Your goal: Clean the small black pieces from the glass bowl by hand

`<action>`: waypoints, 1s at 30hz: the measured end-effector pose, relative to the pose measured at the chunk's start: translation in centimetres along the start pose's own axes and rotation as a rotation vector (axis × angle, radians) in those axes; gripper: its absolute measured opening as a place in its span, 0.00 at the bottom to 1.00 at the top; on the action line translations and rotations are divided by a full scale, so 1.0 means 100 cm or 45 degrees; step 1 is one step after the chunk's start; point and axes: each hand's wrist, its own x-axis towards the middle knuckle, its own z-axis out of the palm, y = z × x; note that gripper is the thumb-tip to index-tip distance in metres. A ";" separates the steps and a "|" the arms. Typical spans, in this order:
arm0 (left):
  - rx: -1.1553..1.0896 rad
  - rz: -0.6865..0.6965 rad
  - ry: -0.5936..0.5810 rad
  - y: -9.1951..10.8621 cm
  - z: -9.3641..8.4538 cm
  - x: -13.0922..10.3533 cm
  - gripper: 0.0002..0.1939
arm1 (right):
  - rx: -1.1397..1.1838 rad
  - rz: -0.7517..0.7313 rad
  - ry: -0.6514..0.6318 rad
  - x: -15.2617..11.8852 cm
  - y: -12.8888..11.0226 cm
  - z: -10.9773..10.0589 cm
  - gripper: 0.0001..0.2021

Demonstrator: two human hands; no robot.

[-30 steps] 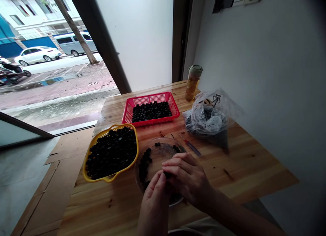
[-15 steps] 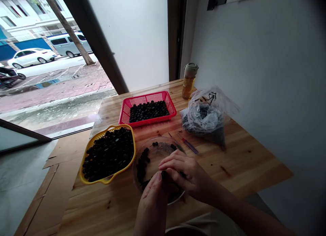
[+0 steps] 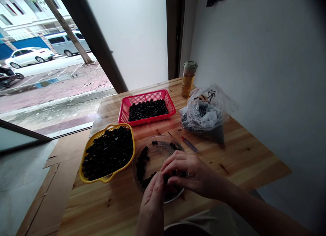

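Note:
My left hand (image 3: 153, 192) is closed in a pinch over the near side of a round clear dish (image 3: 132, 176), thumb pressed to fingers. What it grips is hidden. Fingertips of my right hand (image 3: 187, 171) meet the left thumb tip; its fingers curl towards its thumb, and anything between them is too small to make out. Small round black pieces (image 3: 141, 164) lie around the inside of the dish. Thin pale wire-like bits (image 3: 164, 146) sit at its far side.
A yellow basket (image 3: 107, 178) heaped with black pieces stands left. Behind the dish is a red basket (image 3: 147, 120) of black pieces. To the right are a red-and-grey slender tool (image 3: 189, 145), a filled plastic bag (image 3: 203, 119) and a bottle (image 3: 187, 81).
The black piece seen between my thumbs is no longer clearly visible there. My right thumb has drawn back from my left thumb, while the right fingertips stay at it. The view has shifted slightly.

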 end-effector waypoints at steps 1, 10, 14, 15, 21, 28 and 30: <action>0.035 0.034 0.029 0.001 0.000 -0.001 0.20 | 0.012 -0.006 0.035 -0.001 0.001 0.001 0.06; 0.326 0.421 -0.224 0.006 0.001 0.000 0.27 | -0.122 -0.119 0.230 -0.008 -0.005 0.013 0.05; 0.319 0.459 -0.055 -0.001 0.001 -0.004 0.28 | -0.221 -0.218 0.289 -0.007 -0.012 0.021 0.05; 0.299 0.451 -0.020 -0.003 0.001 -0.004 0.28 | -0.258 -0.249 0.297 -0.007 -0.014 0.022 0.06; 0.205 0.387 -0.052 0.001 0.001 -0.003 0.29 | -0.286 -0.308 0.316 -0.006 -0.013 0.027 0.06; 0.081 0.193 0.024 0.004 -0.009 0.001 0.22 | -0.095 -0.114 0.235 -0.003 -0.001 0.026 0.10; 0.044 0.167 0.068 0.003 -0.011 0.003 0.20 | -0.189 -0.141 0.228 -0.002 0.000 0.030 0.14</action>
